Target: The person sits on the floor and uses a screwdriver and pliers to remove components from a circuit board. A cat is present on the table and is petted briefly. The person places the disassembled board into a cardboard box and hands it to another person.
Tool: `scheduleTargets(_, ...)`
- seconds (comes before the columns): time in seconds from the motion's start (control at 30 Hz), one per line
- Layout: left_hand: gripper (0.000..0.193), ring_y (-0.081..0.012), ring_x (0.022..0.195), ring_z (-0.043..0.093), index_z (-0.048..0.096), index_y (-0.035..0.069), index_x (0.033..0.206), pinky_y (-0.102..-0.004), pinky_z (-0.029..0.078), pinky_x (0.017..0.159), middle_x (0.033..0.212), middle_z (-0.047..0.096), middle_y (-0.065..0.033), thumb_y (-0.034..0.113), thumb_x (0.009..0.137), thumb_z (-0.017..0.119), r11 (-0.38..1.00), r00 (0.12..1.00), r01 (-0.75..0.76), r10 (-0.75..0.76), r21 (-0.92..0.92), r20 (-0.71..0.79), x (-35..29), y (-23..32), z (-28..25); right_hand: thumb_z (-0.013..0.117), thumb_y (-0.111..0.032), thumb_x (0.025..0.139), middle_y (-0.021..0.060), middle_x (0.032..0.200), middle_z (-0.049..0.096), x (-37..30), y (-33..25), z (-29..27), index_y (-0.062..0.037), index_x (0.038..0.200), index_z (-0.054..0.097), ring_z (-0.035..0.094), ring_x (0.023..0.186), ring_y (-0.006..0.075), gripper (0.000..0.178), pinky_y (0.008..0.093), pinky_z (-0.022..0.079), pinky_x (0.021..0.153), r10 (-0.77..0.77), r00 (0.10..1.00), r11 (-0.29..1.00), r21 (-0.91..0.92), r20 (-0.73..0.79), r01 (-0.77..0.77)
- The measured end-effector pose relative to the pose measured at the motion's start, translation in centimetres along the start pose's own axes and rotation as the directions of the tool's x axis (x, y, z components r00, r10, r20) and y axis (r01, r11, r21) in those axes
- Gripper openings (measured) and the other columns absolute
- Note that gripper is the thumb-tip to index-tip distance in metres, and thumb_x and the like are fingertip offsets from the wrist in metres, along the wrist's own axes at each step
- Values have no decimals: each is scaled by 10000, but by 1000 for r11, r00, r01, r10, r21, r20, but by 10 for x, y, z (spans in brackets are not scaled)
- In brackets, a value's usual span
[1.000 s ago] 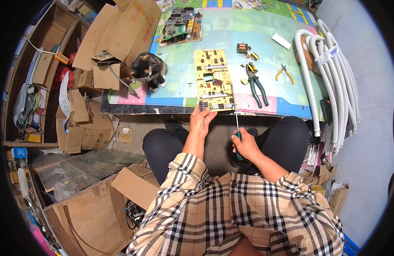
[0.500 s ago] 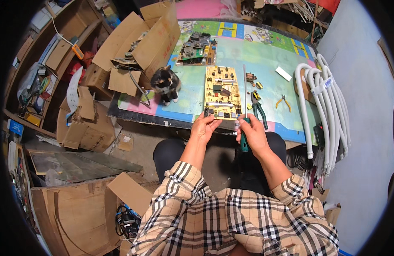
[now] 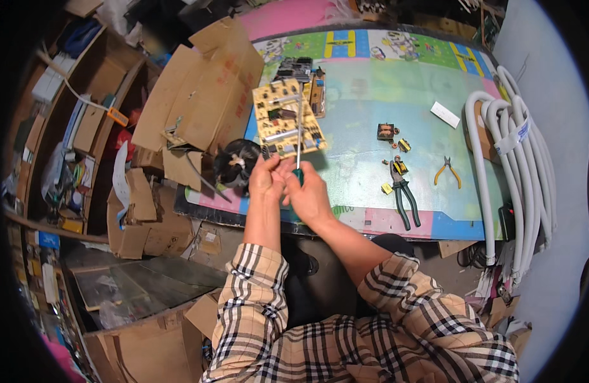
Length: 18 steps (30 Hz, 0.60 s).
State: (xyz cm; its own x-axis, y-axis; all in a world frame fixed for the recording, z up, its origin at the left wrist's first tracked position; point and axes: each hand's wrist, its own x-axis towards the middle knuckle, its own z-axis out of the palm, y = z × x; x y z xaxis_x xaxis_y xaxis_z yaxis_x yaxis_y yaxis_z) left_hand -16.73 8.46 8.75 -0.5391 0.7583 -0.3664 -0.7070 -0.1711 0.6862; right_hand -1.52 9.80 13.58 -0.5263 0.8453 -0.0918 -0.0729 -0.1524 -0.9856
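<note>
My left hand (image 3: 269, 179) grips the near edge of a yellowish circuit board (image 3: 285, 121), raised over the table's left part with its components facing up. In my right hand (image 3: 308, 196) is a screwdriver (image 3: 299, 150) with a green handle; its long shaft points away from me and crosses the board's right side. Both hands are close together at the board's near edge. A dark cat (image 3: 236, 167) is just left of the board, partly hidden. Behind the board lie other circuit boards (image 3: 317, 89) on the table.
Green-handled pliers (image 3: 403, 198), small yellow-handled pliers (image 3: 447, 171) and a copper-wound coil (image 3: 386, 131) lie on the table's right. A white card (image 3: 445, 115) lies farther back. Bundled white hoses (image 3: 521, 143) stand at the right edge, an open cardboard box (image 3: 208, 96) at the left.
Both hands have moved left and away from me with the circuit board and screwdriver. The board is now tilted and nearer the cat, covering part of the other boards. The view has shifted.
</note>
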Motion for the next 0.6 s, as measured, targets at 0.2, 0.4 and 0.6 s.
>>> scheduleTargets(0.2,301,-335,1030,663,517,-14,1237,-446,606,903,1140,612,-176,-69,942,491,997,998,-53,51,-51,-49,95,17,34,538,-159,953,131,666,644,27,15,15,8,1017,554,652,547,204,180,348,513,561,-39,994,997,-72,-103,32)
scheduleTargets(0.4,300,-329,962,677,518,21,1229,-444,629,852,1084,612,-145,-58,939,502,961,989,-144,133,237,64,160,57,51,531,-145,957,96,690,630,27,-27,7,4,1007,556,639,558,169,160,320,500,556,168,986,962,213,20,-169)
scheduleTargets(0.6,187,-357,909,661,559,-44,1115,-475,636,788,1056,601,-211,-6,933,568,991,898,-85,123,107,-422,222,60,57,529,-141,966,77,730,612,42,-38,-16,-16,1042,551,622,576,153,148,294,494,551,249,965,898,354,83,-262)
